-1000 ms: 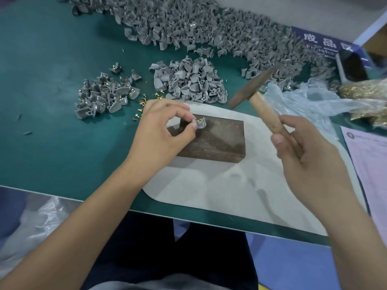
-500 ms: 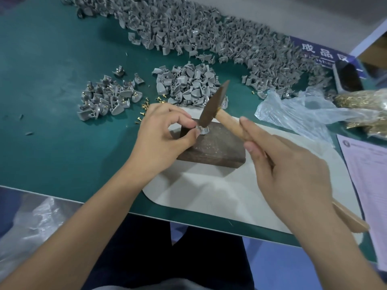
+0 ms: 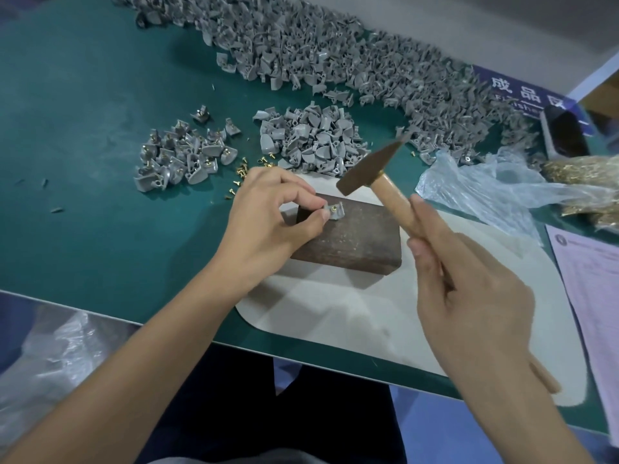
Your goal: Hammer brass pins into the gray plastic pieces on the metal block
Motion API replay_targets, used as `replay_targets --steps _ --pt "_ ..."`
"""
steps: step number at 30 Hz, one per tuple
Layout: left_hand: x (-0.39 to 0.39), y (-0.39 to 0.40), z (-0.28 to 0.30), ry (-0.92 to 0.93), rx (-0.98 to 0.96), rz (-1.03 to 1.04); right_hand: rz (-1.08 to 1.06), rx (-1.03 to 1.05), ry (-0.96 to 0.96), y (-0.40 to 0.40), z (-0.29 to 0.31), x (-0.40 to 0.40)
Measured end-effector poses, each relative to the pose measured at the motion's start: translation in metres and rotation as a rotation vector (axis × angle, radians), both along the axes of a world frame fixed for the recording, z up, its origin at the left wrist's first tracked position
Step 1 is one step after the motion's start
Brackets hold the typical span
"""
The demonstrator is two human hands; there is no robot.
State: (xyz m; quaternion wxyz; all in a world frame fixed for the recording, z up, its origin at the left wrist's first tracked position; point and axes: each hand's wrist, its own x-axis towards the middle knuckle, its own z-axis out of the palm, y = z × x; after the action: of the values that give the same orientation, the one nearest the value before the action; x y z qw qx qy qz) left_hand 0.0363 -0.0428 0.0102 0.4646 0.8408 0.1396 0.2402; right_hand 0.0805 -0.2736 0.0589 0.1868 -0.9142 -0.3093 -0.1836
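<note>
A green surface [image 3: 83,135] carries a pale oval mat [image 3: 335,316] under a dark rusty metal block [image 3: 355,239]. The left hand [image 3: 268,222] pinches a small gray plastic piece [image 3: 336,211], brass pin [image 3: 334,208] seated in it, on the block's top. The right hand [image 3: 469,296] grips a wooden-handled hammer [image 3: 371,169] raised above; its handle end is partly hidden. A clear plastic bag [image 3: 495,185] lies crumpled; its contents are unclear.

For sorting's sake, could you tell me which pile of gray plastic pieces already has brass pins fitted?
The small left pile of gray plastic pieces; brass pin heads show among them, unlike the other piles.
</note>
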Motion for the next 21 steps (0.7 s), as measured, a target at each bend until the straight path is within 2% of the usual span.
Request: replay_targets --steps 3,6,9,12,15,18,21 --pt "0.0 0.0 -0.001 -0.004 -0.004 0.003 -0.007 -0.06 -0.017 0.0 -0.001 -0.001" --pt "0.0 0.0 -0.001 -0.012 -0.007 0.0 0.002 -0.01 0.008 0.0 -0.001 0.002" --pt "-0.001 0.0 -0.001 -0.018 -0.004 0.012 0.015 -0.07 0.004 0.001 -0.003 0.007" --pt "-0.001 -0.001 -0.001 -0.023 0.001 -0.003 0.01 -0.001 -0.021 0.0 -0.005 0.008" --pt "-0.001 0.0 -0.001 -0.028 0.012 0.005 0.028 -0.041 -0.029 -0.002 -0.006 0.011" --pt "0.0 -0.001 -0.001 -0.028 0.004 -0.008 0.041 0.026 -0.023 -0.002 -0.007 0.011" --pt "0.0 0.0 -0.001 -0.035 -0.001 0.001 0.06 -0.033 -0.029 -0.002 -0.007 0.012"
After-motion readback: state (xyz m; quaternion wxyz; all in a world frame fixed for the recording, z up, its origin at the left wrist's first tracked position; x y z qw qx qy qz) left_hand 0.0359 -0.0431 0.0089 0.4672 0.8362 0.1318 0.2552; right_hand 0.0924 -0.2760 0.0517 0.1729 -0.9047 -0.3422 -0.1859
